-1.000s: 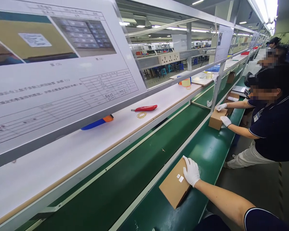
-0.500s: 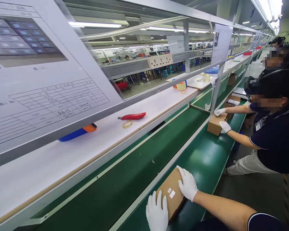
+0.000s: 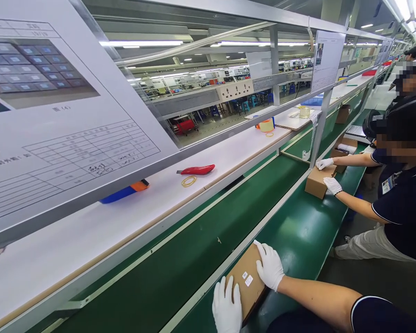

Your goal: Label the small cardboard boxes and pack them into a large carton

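A long factory hall of assembly benches stretches away beyond a green conveyor belt [image 3: 294, 226], which runs from the bottom of the view toward the upper right. On the belt's far side lies a white workbench [image 3: 72, 249], under a hanging work instruction sheet [image 3: 72, 125]. On that bench, near the belt's edge, sit a red utility knife [image 3: 197, 169] with rubber bands [image 3: 189, 181] just beside it, and farther along, a roll of packing tape [image 3: 266, 125]. On the near side of the belt, farther along, a co-worker [image 3: 402, 208] in a dark polo shirt has white-gloved hands [image 3: 333, 186] on both sides of a small carton [image 3: 317, 181]. Closest to the camera, a brown cardboard carton [image 3: 246, 282] with white labels [image 3: 248, 280] sits over the belt, next to its pale divider rail [image 3: 208, 277]. The person's gloved left hand [image 3: 226, 307] cups its lower edge with the fingers spread, and the right hand [image 3: 270, 267] clasps the opposite side, so both hands have hold of it. Whether the carton touches the belt cannot be told. A moving belt could drag the carton out of line if the grip slackened, and a corner catching the rail could twist it from the hands.
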Demonstrator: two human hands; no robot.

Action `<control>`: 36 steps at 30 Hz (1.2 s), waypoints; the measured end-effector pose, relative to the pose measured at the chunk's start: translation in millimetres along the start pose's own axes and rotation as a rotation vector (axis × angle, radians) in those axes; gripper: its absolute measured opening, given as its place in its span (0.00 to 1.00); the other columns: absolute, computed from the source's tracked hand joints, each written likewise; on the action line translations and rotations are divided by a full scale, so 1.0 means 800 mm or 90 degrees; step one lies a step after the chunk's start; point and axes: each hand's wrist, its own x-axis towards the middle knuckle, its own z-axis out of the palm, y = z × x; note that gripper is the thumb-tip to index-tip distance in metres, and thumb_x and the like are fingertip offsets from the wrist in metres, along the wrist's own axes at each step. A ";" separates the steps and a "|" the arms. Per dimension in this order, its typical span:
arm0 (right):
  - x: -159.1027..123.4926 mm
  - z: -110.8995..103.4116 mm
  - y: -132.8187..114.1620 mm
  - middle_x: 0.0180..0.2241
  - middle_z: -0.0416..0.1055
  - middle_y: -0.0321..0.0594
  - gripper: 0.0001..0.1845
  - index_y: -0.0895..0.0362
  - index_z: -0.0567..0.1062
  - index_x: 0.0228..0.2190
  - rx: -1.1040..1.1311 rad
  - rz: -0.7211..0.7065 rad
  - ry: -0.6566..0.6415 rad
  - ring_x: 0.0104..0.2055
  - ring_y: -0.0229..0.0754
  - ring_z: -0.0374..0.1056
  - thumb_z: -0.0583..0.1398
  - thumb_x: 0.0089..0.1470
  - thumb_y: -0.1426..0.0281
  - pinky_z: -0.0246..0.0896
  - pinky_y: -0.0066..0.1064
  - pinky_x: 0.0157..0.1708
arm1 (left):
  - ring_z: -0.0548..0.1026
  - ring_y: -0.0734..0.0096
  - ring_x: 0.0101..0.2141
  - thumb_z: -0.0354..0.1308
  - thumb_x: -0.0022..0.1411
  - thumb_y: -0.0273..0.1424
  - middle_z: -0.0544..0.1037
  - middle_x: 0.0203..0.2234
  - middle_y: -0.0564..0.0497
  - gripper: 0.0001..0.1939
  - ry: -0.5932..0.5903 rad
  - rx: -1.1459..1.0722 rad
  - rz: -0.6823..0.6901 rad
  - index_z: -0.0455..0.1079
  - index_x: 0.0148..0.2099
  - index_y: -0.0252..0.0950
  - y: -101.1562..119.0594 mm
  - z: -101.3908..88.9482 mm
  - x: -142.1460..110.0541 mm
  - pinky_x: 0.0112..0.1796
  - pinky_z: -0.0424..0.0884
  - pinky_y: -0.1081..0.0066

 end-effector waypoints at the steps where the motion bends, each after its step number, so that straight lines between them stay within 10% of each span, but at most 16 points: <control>1: 0.001 0.000 0.000 0.56 0.66 0.45 0.44 0.46 0.50 0.71 -0.001 -0.001 -0.001 0.53 0.50 0.63 0.55 0.55 0.71 0.60 0.40 0.53 | 0.66 0.44 0.63 0.44 0.69 0.41 0.72 0.61 0.38 0.29 0.002 -0.002 -0.004 0.75 0.61 0.31 0.000 -0.001 0.001 0.64 0.61 0.47; 36: 0.017 0.013 0.001 0.53 0.67 0.45 0.46 0.49 0.47 0.71 -0.005 -0.003 0.018 0.50 0.50 0.62 0.55 0.55 0.73 0.59 0.39 0.51 | 0.66 0.47 0.62 0.42 0.72 0.38 0.73 0.59 0.38 0.26 0.067 -0.038 0.044 0.77 0.56 0.31 -0.011 0.014 0.020 0.64 0.62 0.47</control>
